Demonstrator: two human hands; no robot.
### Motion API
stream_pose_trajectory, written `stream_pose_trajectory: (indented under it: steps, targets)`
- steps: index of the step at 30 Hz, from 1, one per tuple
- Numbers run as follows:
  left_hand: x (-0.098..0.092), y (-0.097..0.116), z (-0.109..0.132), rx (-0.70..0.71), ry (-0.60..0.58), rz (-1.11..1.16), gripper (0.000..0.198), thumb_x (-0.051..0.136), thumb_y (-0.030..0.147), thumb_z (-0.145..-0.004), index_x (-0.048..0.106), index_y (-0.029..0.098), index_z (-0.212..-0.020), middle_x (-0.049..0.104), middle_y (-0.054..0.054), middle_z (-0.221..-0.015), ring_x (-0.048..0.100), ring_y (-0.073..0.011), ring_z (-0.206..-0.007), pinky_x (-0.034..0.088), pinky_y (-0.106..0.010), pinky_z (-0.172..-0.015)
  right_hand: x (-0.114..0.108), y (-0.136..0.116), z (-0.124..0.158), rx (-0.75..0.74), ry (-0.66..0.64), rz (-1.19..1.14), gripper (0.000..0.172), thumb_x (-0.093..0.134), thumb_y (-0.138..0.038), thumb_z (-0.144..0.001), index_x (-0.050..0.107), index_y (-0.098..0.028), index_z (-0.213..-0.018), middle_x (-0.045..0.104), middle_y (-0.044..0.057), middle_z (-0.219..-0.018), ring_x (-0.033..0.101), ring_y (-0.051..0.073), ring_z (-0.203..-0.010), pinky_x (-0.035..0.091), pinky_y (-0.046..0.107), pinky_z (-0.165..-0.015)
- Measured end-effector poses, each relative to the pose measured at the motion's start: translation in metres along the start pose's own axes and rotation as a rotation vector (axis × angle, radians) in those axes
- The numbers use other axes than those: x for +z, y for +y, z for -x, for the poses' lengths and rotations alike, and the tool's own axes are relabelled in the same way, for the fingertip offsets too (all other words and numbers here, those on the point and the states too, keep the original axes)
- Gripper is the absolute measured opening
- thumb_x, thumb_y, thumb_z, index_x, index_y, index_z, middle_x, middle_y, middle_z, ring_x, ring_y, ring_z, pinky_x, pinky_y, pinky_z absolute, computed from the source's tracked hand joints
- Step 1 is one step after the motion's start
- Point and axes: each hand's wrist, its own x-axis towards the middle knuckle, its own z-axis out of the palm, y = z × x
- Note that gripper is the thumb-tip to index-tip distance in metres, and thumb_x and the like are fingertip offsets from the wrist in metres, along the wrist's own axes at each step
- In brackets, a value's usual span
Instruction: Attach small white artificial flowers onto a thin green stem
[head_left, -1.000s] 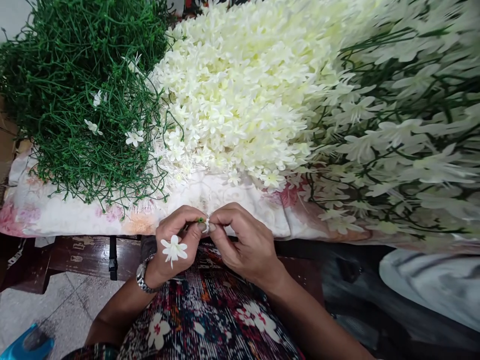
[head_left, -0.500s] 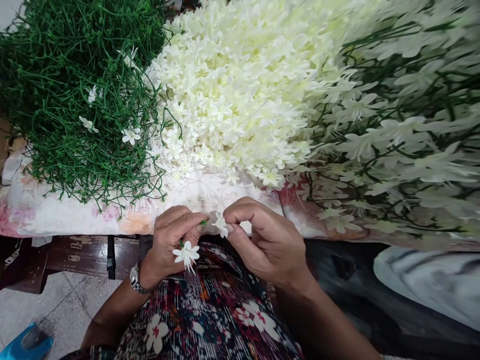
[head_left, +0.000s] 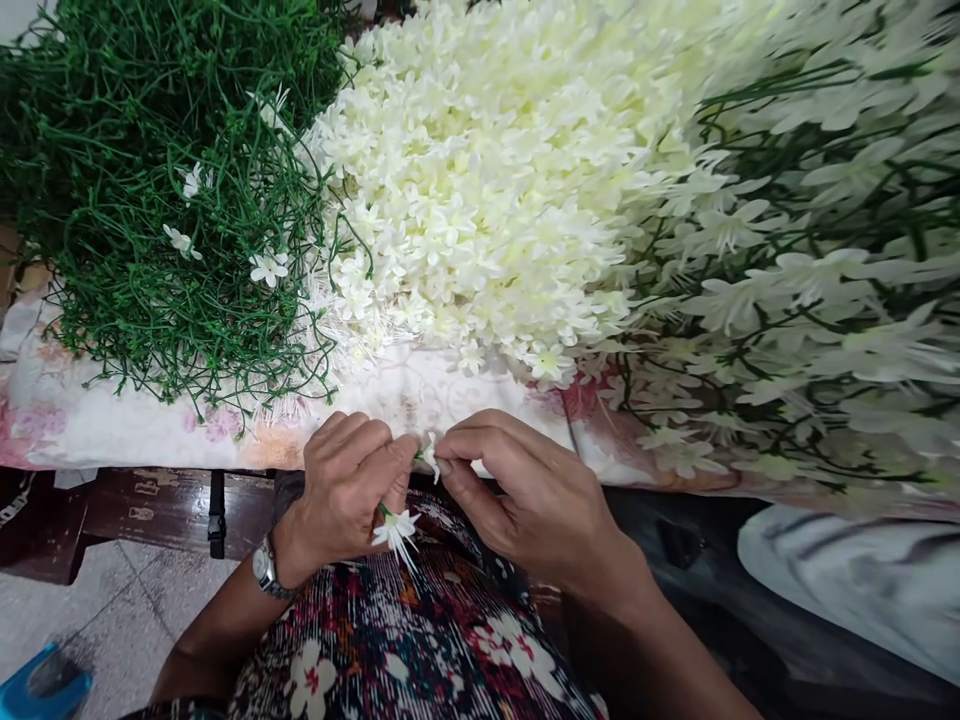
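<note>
Near the table's front edge, my left hand (head_left: 352, 485) is closed on a green plastic flower stem, mostly hidden by the fingers. One white artificial flower (head_left: 396, 532) with thin stamens hangs from that stem below the thumb. My right hand (head_left: 517, 490) pinches a small white flower head (head_left: 430, 456) between thumb and forefinger. This flower head is against the green stem tip at my left fingertips; whether it is fully seated I cannot tell. Behind my hands lies a large heap of loose white flower heads (head_left: 487, 200).
A heap of green plastic stems (head_left: 172, 200) covers the left, with a few white flowers on it. Finished-looking flower sprays (head_left: 810, 290) lie at the right. A floral cloth (head_left: 420, 390) covers the table. A blue object (head_left: 49, 685) is on the floor at lower left.
My hands have come closer together. The white flower head in my right fingers has moved left onto the green stem tip, and the hanging flower has shifted slightly right and down.
</note>
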Motion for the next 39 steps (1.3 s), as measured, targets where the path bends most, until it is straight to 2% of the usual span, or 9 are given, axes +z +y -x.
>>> stream_pose_trajectory:
  steps: [14, 21, 26, 39]
  targets:
    - [0.001, -0.007, 0.000, 0.011, -0.084, 0.138, 0.016, 0.040, 0.010, -0.074, 0.047, 0.017, -0.061, 0.034, 0.003, -0.052, 0.029, -0.0111, -0.051, 0.024, -0.027, -0.052, 0.006, 0.000, 0.002, 0.037, -0.061, -0.057, 0.009, 0.045, -0.008, -0.077, 0.048, -0.016, -0.079, 0.052, 0.002, -0.067, 0.048, 0.009, -0.064, 0.043, 0.022, -0.058]
    - [0.005, -0.011, 0.002, 0.002, -0.072, 0.214, 0.018, 0.039, 0.012, -0.076, 0.044, 0.017, -0.059, 0.033, 0.002, -0.052, 0.031, -0.0117, -0.052, 0.026, -0.027, -0.052, 0.009, 0.004, 0.000, 0.085, -0.103, -0.138, 0.008, 0.044, -0.010, -0.079, 0.047, -0.017, -0.078, 0.052, 0.001, -0.067, 0.048, 0.008, -0.063, 0.041, 0.021, -0.055]
    - [0.007, -0.011, 0.002, -0.028, -0.070, 0.229, 0.015, 0.039, 0.011, -0.074, 0.046, 0.017, -0.062, 0.033, 0.002, -0.052, 0.032, -0.0116, -0.052, 0.027, -0.027, -0.051, 0.015, 0.006, 0.002, 0.102, -0.054, -0.160, 0.008, 0.044, -0.009, -0.078, 0.046, -0.017, -0.076, 0.051, 0.000, -0.066, 0.048, 0.007, -0.061, 0.041, 0.020, -0.055]
    - [0.012, -0.014, 0.004, -0.036, -0.031, 0.211, 0.018, 0.040, 0.007, -0.071, 0.039, 0.016, -0.056, 0.028, 0.003, -0.053, 0.028, -0.0105, -0.052, 0.024, -0.026, -0.050, 0.023, 0.010, 0.004, 0.145, -0.061, -0.196, 0.008, 0.046, -0.007, -0.076, 0.046, -0.015, -0.076, 0.050, 0.000, -0.067, 0.047, 0.007, -0.062, 0.039, 0.020, -0.055]
